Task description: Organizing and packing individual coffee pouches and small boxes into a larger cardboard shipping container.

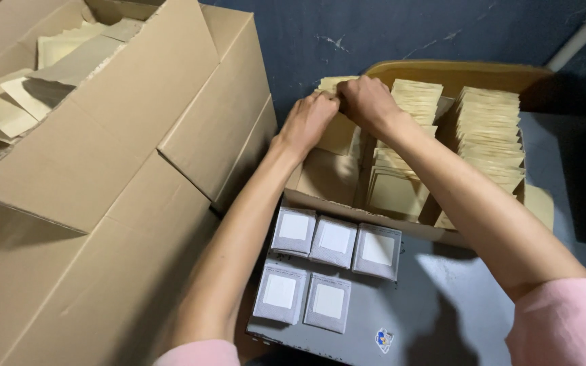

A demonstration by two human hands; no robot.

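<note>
Item: tan paper envelopes (337,132), far-left stack in open box (456,71). Left hand (306,122) & right hand (367,102) side by side, fingers curled shut on stack top. Step, by the look: pulling a batch. Next move needs firm pinch, straight lift. Five white packets (334,242) near, on grey table (435,298); big carton (103,176) left.

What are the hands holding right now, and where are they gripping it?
Both the left hand and right hand grip a stack of tan paper envelopes by its top edge.

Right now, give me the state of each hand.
Left hand: closed, gripping the stack of tan envelopes.
Right hand: closed on the same stack.
</note>
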